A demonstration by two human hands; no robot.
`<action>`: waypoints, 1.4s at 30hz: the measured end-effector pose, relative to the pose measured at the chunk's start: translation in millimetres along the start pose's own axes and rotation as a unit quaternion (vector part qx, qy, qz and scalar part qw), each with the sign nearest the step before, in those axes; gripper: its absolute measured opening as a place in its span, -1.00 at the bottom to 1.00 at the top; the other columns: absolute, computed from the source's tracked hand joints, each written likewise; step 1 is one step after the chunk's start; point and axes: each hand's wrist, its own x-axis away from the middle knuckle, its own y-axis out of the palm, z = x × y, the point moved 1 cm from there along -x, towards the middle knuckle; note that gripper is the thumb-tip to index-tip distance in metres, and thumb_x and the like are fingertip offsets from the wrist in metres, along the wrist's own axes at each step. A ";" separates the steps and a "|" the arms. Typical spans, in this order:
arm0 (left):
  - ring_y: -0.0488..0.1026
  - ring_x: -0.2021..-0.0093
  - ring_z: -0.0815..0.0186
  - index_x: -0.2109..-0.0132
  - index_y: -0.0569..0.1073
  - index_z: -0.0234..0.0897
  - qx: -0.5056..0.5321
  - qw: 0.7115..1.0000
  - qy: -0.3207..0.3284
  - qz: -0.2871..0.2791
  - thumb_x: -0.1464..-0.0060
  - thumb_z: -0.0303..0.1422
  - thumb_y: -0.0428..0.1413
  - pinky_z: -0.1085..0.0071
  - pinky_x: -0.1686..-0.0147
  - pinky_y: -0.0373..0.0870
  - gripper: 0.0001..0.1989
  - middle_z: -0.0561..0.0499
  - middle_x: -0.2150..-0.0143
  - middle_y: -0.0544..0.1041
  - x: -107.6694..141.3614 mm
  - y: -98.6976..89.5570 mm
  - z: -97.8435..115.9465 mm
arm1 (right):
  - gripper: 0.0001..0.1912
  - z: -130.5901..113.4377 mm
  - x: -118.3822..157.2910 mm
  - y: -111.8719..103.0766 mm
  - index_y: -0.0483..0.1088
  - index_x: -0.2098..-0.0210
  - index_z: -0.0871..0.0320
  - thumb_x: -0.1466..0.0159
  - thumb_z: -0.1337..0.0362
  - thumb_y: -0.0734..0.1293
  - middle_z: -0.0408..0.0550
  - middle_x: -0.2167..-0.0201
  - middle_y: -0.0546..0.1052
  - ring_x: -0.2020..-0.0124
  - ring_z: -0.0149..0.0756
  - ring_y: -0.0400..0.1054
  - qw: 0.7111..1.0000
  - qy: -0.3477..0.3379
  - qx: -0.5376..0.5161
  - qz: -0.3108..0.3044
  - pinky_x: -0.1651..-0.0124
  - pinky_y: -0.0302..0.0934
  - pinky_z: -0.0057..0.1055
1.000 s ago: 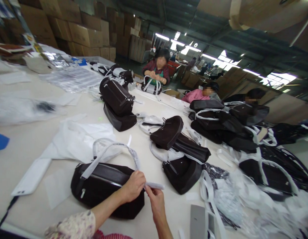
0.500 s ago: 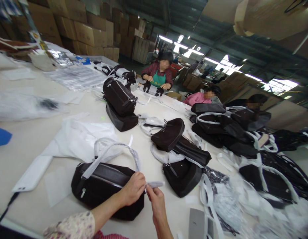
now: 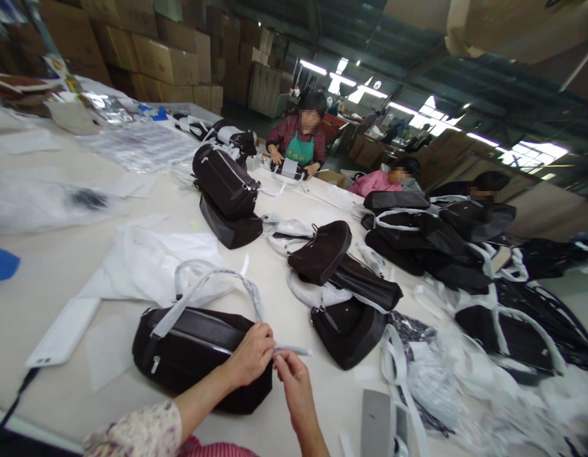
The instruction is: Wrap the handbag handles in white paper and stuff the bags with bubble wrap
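A dark handbag (image 3: 193,355) lies on its side before me, with its handle (image 3: 212,274) wrapped in whitish film and arching up behind it. At the bag's right end, a short strap (image 3: 298,350) in pale wrapping sticks out to the right. My left hand (image 3: 250,357) rests over that end, its fingers closed and pinching near the base of the strap. Just right of it, my right hand (image 3: 294,376) pinches the same spot with thumb and forefinger. The exact place where the fingertips grip is partly hidden.
More dark handbags (image 3: 348,327) lie to the right, two more (image 3: 227,184) are stacked farther back, and a large pile (image 3: 431,244) is beyond. White sheeting (image 3: 151,254), a white device with a cable (image 3: 65,333) and a grey object (image 3: 375,422) surround me. Co-workers sit across the table.
Both hands stay together at the bag's right end, with small finger movements. The wrapped strap now looks narrower and slightly turned. The whole view has shifted a little.
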 end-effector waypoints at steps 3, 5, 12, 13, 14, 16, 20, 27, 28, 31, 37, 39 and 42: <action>0.31 0.14 0.24 0.45 0.44 -0.28 0.003 1.000 0.004 -0.005 -0.21 -0.55 -0.03 0.31 0.10 0.31 -0.71 -0.04 0.24 0.40 0.8 -1.4 -0.4 | -0.64 1.3 -5.9 5.6 0.46 0.46 0.13 -0.14 -0.06 0.40 -0.20 0.55 0.35 0.47 -0.36 0.12 1.000 -0.009 -0.009 0.011 0.37 0.11 -0.42; 0.31 0.14 0.25 0.46 0.43 -0.28 0.005 1.000 0.005 -0.006 -0.21 -0.56 -0.02 0.32 0.09 0.32 -0.71 -0.04 0.24 0.40 0.6 -1.5 -1.5 | -0.66 2.3 -4.0 5.2 0.46 0.44 0.12 -0.16 -0.05 0.38 -0.19 0.53 0.36 0.44 -0.34 0.16 1.000 -0.014 -0.016 0.010 0.33 0.14 -0.41; 0.32 0.16 0.26 0.49 0.38 -0.30 0.003 1.000 -0.001 -0.003 -0.18 -0.59 0.00 0.34 0.12 0.31 -0.72 -0.03 0.26 0.41 -1.2 0.5 -3.9 | -0.64 4.5 1.5 1.0 0.49 0.39 0.11 -0.18 -0.08 0.39 -0.18 0.50 0.36 0.41 -0.32 0.19 0.998 -0.026 -0.005 -0.056 0.30 0.15 -0.40; 0.32 0.16 0.26 0.49 0.38 -0.30 0.001 1.000 -0.002 -0.003 -0.18 -0.58 0.00 0.33 0.11 0.30 -0.72 -0.03 0.26 0.41 -1.4 0.6 -3.8 | -0.63 4.0 1.1 0.1 0.49 0.38 0.12 -0.18 -0.08 0.38 -0.18 0.51 0.35 0.42 -0.33 0.18 0.998 -0.026 0.003 -0.054 0.32 0.14 -0.41; 0.32 0.17 0.25 0.48 0.38 -0.30 -0.001 1.000 -0.003 -0.002 -0.18 -0.58 0.00 0.32 0.11 0.30 -0.72 -0.03 0.26 0.41 -1.7 0.6 -3.8 | -0.63 3.4 1.1 -1.2 0.48 0.37 0.12 -0.19 -0.08 0.38 -0.19 0.52 0.33 0.43 -0.33 0.17 0.998 -0.025 0.012 -0.052 0.34 0.13 -0.41; 0.32 0.16 0.24 0.47 0.39 -0.30 -0.005 1.000 -0.004 -0.002 -0.18 -0.58 0.00 0.31 0.10 0.30 -0.73 -0.04 0.26 0.41 -2.3 0.8 -4.1 | -0.63 3.4 3.1 -5.2 0.44 0.38 0.13 -0.21 -0.08 0.35 -0.21 0.54 0.29 0.47 -0.35 0.14 0.997 -0.020 0.037 -0.060 0.38 0.10 -0.42; 0.31 0.15 0.24 0.47 0.40 -0.30 -0.009 1.000 -0.004 -0.002 -0.18 -0.58 0.01 0.31 0.09 0.30 -0.74 -0.04 0.25 0.41 -3.7 2.5 -5.5 | -0.67 11.2 15.6 -19.4 0.31 0.41 0.11 -0.25 -0.03 0.29 -0.23 0.54 0.26 0.50 -0.36 0.12 0.989 0.005 0.113 -0.100 0.43 0.03 -0.42; 0.31 0.15 0.24 0.47 0.40 -0.30 -0.013 1.000 -0.006 -0.009 -0.18 -0.58 -0.01 0.30 0.09 0.29 -0.73 -0.04 0.25 0.41 -4.6 4.4 -5.6 | -0.57 20.9 33.0 -48.7 0.16 0.03 0.08 -0.13 0.35 0.32 -0.37 0.60 0.26 0.51 -0.32 0.19 0.953 0.011 0.293 -0.081 0.35 0.00 -0.40; 0.31 0.15 0.24 0.47 0.41 -0.30 -0.013 1.000 -0.007 -0.010 -0.18 -0.58 -0.01 0.30 0.09 0.29 -0.73 -0.04 0.25 0.41 -4.6 4.1 -5.3 | -0.57 18.6 33.4 -49.3 0.15 0.01 0.07 -0.15 0.34 0.32 -0.37 0.59 0.25 0.51 -0.32 0.19 0.955 0.006 0.284 -0.085 0.34 0.01 -0.40; 0.31 0.15 0.24 0.48 0.40 -0.30 -0.015 1.000 -0.010 -0.012 -0.17 -0.59 -0.01 0.30 0.09 0.29 -0.72 -0.04 0.26 0.41 -4.9 3.3 -4.6 | -0.71 8.0 33.4 -42.8 0.20 0.05 0.06 -0.26 0.21 0.28 -0.30 0.52 0.28 0.45 -0.33 0.19 0.974 -0.018 0.197 -0.110 0.32 0.06 -0.40; 0.32 0.15 0.25 0.47 0.42 -0.31 -0.018 1.000 -0.013 -0.017 -0.16 -0.58 0.00 0.31 0.08 0.29 -0.74 -0.04 0.25 0.42 -4.5 3.0 -4.8 | -0.57 -4.9 24.1 -14.7 0.15 -0.09 0.06 -0.32 0.06 0.28 -0.23 0.44 0.40 0.42 -0.35 0.24 0.988 -0.059 0.038 -0.135 0.31 0.18 -0.42; 0.33 0.15 0.25 0.46 0.44 -0.30 -0.017 1.000 -0.012 -0.020 -0.16 -0.58 0.00 0.32 0.08 0.30 -0.74 -0.03 0.25 0.42 -3.8 2.7 -5.0 | -0.63 -3.3 14.9 -8.3 0.17 -0.06 0.07 -0.34 0.08 0.26 -0.21 0.43 0.42 0.43 -0.35 0.25 0.987 -0.085 0.062 -0.125 0.32 0.18 -0.43; 0.33 0.15 0.26 0.44 0.45 -0.30 -0.015 1.000 -0.010 -0.025 -0.16 -0.58 0.01 0.33 0.08 0.31 -0.75 -0.03 0.26 0.42 -2.7 2.4 -5.5 | -0.72 2.7 -0.3 -2.8 0.21 0.04 0.09 -0.35 0.08 0.23 -0.20 0.44 0.44 0.42 -0.33 0.30 0.980 -0.117 0.132 -0.092 0.30 0.19 -0.42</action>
